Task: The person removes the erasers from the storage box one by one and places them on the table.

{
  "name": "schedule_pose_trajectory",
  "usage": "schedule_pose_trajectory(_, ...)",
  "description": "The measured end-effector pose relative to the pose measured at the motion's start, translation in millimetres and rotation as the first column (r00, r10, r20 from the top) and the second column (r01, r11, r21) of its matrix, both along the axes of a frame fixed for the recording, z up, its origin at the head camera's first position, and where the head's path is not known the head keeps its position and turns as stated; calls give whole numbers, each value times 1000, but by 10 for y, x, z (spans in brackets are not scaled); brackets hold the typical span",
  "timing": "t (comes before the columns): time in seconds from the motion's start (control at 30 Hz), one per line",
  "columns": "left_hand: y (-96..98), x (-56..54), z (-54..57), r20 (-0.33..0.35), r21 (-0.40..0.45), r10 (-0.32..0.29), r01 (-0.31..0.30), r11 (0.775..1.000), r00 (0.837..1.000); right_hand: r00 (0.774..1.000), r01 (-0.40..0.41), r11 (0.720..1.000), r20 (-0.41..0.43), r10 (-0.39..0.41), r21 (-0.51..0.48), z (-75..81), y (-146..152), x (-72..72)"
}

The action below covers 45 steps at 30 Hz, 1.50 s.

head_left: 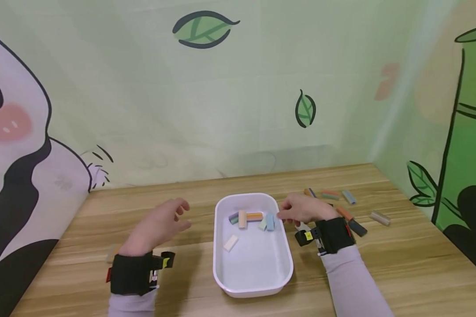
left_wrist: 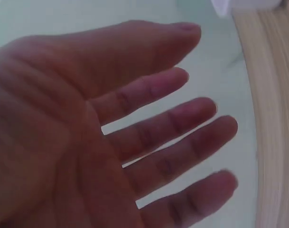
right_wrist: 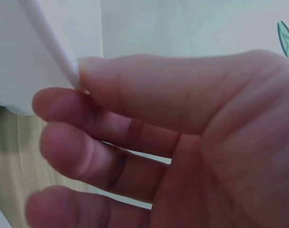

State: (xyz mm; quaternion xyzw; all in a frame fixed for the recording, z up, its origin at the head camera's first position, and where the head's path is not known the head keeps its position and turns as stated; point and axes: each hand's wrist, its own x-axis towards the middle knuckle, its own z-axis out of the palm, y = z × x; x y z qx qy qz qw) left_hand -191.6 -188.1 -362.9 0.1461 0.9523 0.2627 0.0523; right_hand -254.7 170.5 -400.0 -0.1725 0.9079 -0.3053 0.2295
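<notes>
A white plastic tray [head_left: 254, 288] with rounded corners stands on the wooden table, several short coloured bars inside it. A cream bar [head_left: 231, 243], an orange bar [head_left: 254, 216] and a light blue bar [head_left: 270, 222] are among them. My right hand [head_left: 307, 208] is at the tray's right side; in the right wrist view its thumb and index finger [right_wrist: 59, 104] pinch the tray's rim [right_wrist: 51, 40]. To the left of the tray my left hand [head_left: 160, 224] hovers above the table, fingers spread and slightly bent, palm bare in the left wrist view.
More bars lie on the table [head_left: 400, 264] beyond and right of my right hand, including a grey one [head_left: 380, 218], a black one [head_left: 357, 227] and a blue one [head_left: 349, 197]. A bar [head_left: 112, 254] is partly hidden by my left wrist. A printed cloth [head_left: 254, 110] hangs behind.
</notes>
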Motion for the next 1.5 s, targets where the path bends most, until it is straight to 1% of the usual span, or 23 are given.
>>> schedule_pose_trajectory(0.1, 248, -9, -47, 6, 2, -38, 38, 999, 999, 1000, 2, 1000, 2, -2, -4, -1, 13, 6)
schedule_pose_trajectory(0.17, 374, -10, -93, 13, 12, -73, 73, 997, 997, 1000, -2, 1000, 1, 2, -8, -3, 18, 10)
schedule_pose_trajectory(0.33, 586, -6, -213, 1, 12, -135, 135, 991, 991, 1000, -8, 1000, -11, 8, -4, -8, 25, 17)
schedule_pose_trajectory(0.47, 703, -19, -281, -20, -48, -158, 157, 986, 987, 1000, -12, 1000, -16, 12, -1, -13, 36, 18)
schedule_pose_trajectory(0.57, 759, -26, -318, -49, -97, -176, 170, 981, 983, 1000, -14, 1000, -16, 13, -3, -15, 49, 18)
schedule_pose_trajectory(0.7, 812, -19, -353, -89, -105, -199, 189, 976, 976, 1000, -7, 1000, -13, 7, -10, -19, 59, 23)
schedule_pose_trajectory(0.77, 840, -12, -366, -79, -99, -213, 205, 974, 974, 1000, -8, 1000, -13, 8, -18, -22, 55, 28)
schedule_pose_trajectory(0.83, 865, -2, -391, -53, -98, -222, 216, 972, 974, 1000, -15, 1000, -17, 15, -28, -24, 39, 32)
schedule_pose_trajectory(0.93, 906, 13, -447, -31, -137, -219, 213, 968, 975, 999, -28, 999, -22, 27, -34, -27, 15, 29)
schedule_pose_trajectory(1.0, 937, 16, -489, -35, -193, -215, 204, 960, 976, 999, -29, 999, -22, 29, -31, -27, 0, 24)
schedule_pose_trajectory(1.1, 988, 5, -532, -29, -273, -217, 201, 941, 976, 1000, -22, 1000, -18, 22, -11, -21, -11, 12)
schedule_pose_trajectory(1.2, 1031, -16, -560, -18, -338, -233, 213, 917, 972, 1000, -11, 1000, -17, 11, 7, -15, -11, -3)
schedule_pose_trajectory(1.37, 1085, -37, -593, -42, -435, -273, 229, 871, 961, 1000, -11, 1000, -16, 11, 5, -14, 3, -14)
schedule_pose_trajectory(1.43, 1104, -41, -600, -42, -454, -273, 226, 862, 961, 1000, -15, 1000, -15, 15, 0, -13, 10, -15)
schedule_pose_trajectory(1.5, 1120, -47, -604, -35, -453, -262, 219, 864, 964, 1000, -15, 1000, -14, 15, -5, -11, 16, -17)
